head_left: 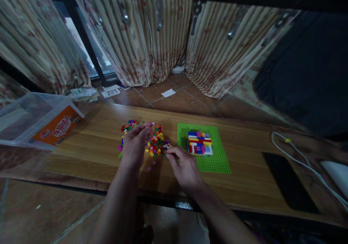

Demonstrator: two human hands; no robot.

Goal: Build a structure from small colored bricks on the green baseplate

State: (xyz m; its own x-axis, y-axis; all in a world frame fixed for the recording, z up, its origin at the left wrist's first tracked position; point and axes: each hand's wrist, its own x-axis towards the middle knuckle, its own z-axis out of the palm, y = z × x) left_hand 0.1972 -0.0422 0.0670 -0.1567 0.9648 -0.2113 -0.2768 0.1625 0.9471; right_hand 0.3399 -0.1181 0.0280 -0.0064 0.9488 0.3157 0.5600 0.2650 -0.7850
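Observation:
My left hand [133, 146] is raised over a loose pile of small coloured toy bricks [156, 148], thumb and fingertips pinched together. Whatever is between them is too small to make out. My right hand [186, 168] is closed in a pinch at the pile's right edge, near the green baseplate [217, 160]; its fingertips hide what they hold, if anything. On the baseplate stands a block built of stacked red, white, blue, yellow and purple bricks [199, 143]. Two pink bricks [149, 168] lie apart from the pile, toward the table's front edge.
A clear plastic bin [16, 128] with an orange label sits at the table's left end. To the right lie a dark phone-like slab [289, 182] and a white cable [304, 157]. Behind the wooden table [89, 146] are papers [168, 92] on the tiled floor and striped curtains [163, 44].

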